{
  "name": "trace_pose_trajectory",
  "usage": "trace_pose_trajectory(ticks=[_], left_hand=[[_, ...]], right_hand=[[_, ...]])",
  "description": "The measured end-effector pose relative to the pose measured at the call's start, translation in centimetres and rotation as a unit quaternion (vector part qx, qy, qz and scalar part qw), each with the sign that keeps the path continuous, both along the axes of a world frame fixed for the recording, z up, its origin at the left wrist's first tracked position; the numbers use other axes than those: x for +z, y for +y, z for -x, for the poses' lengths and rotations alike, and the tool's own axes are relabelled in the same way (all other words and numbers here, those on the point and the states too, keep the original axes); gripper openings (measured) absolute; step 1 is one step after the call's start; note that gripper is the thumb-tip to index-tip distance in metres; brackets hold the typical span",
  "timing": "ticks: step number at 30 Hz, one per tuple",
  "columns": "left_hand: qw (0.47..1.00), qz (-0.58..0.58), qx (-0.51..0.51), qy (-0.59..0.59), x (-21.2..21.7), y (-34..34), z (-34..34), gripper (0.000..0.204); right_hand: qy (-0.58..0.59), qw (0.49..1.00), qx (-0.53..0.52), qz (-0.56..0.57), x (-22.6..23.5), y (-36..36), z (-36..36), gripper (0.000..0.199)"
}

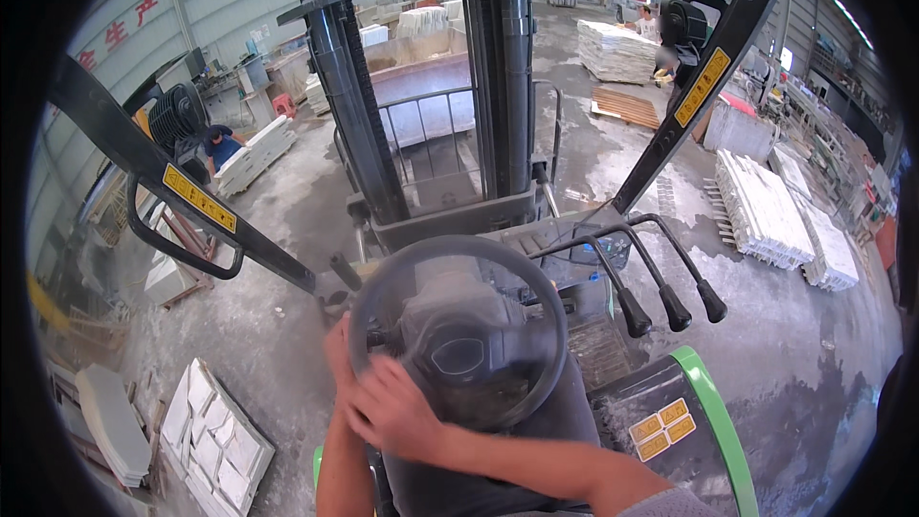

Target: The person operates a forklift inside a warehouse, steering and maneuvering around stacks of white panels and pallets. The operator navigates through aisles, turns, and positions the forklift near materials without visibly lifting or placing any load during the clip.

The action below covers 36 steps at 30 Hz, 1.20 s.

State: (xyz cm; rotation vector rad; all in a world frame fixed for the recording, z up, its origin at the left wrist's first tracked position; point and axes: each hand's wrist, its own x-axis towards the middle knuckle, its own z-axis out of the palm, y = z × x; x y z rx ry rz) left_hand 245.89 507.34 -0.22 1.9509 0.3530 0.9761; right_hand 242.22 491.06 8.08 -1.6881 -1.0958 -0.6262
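A black forklift steering wheel (550, 325) stands in front of me, its spokes and rim smeared by motion. At its left rim, my left hand (338, 354) is closed round the rim, with part of it hidden behind my other hand. My right forearm crosses my lap to the left. My right hand (394, 409) lies over the lower left rim and my left wrist, fingers bent and blurred; whether it grips cannot be made out. A dark hub (459, 356) sits at the wheel's centre.
Three black-knobbed levers (674, 311) rise at the right. Ahead stands the lift mast (504, 77), with a large metal bin (421, 101) beyond it. Stone slabs lie on pallets at right (763, 211) and lower left (218, 440). One person (222, 146) bends over slabs at left; others stand far right.
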Motion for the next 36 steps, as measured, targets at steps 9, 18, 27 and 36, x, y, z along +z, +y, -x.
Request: trace_pose_trajectory(ticks=[9, 18, 27, 36], left_hand=[[0.986, 0.156, -0.027, 0.051, -1.2, 3.8, -6.6, 0.047], [0.979, 0.160, 0.007, 0.129, -2.5, 6.3, -12.4, 0.046], [0.986, 0.146, -0.045, 0.067, -4.4, 10.2, -22.8, 0.042], [0.992, 0.059, 0.019, 0.110, -3.8, 12.2, -34.0, 0.047]], right_hand=[[0.034, 0.968, -0.244, -0.049, -1.0, -15.2, -12.1, 0.011], [-0.025, 0.986, -0.136, -0.095, 5.1, 5.0, -21.7, 0.012], [-0.031, 0.999, -0.019, -0.012, -1.2, 8.6, -21.4, 0.014], [-0.074, 0.996, -0.052, -0.001, -1.7, 12.4, -34.7, 0.012]])
